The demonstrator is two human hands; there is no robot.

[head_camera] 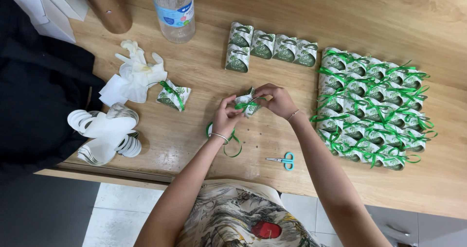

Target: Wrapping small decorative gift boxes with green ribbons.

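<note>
Both my hands meet over the middle of the wooden table (272, 13). Between them is a small white-and-green patterned gift box (248, 104) with a green ribbon around it. My left hand (225, 116) pinches the ribbon on the box's left side. My right hand (275, 99) holds the box and ribbon from the right. A loose length of green ribbon (232, 145) loops on the table under my left wrist. One tied box (173, 95) lies apart to the left.
Several ribbon-tied boxes (370, 108) are packed in rows at the right. Several untied boxes (270, 47) sit in a line behind. Small blue-handled scissors (283, 160), a clear plastic bottle (173, 11), crumpled white gloves (137, 74) and stacked flat white cutouts (107, 132) lie around.
</note>
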